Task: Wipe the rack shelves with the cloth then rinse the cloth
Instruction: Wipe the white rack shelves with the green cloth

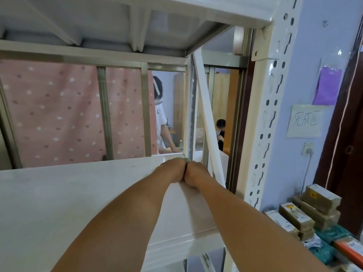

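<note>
Left hand point(172, 170) and right hand point(194, 173) are pressed together on a shelf point(78, 193), toward one o'clock; a greenish cloth point(182, 158) is barely seen, its direction and grip unclear.

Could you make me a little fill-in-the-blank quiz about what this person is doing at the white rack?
1. The left hand and right hand are pressed ____ at the far edge of the shelf.
2. The curtain behind the rack is ____ with spots.
3. The paper sign hangs on the wall ____ the white socket.

Missing words: together; pink; above
</note>
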A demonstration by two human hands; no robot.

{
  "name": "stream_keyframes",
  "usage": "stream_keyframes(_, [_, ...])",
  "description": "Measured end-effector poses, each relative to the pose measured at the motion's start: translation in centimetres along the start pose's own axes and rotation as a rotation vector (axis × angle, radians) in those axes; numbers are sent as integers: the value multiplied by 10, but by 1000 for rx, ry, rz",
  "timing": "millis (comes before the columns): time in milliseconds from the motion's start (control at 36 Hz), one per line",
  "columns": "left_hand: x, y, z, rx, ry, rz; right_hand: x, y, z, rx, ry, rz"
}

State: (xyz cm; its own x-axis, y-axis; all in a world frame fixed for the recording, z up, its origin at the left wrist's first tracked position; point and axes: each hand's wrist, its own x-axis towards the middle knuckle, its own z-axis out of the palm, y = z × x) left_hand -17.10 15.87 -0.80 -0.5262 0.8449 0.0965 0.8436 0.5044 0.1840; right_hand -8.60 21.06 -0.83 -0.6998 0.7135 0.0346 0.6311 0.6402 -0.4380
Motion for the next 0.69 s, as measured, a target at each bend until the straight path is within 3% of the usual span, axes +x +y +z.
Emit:
stream_keyframes(167, [4, -7, 1, -43, -15, -48, 6, 3, 2, 75, -3, -55])
stream_keyframes(278, [11, -12, 4, -132, -95, -61, 5, 1, 0, 3, -51, -101])
stream_keyframes(444, [8, -30, 7, -165, -63, -99, 9, -4, -1, -78, -91, -160])
stream_keyframes(694, [-8, -47, 0, -106, -75, -185, 16, -19, 10, -93, -57, -168])
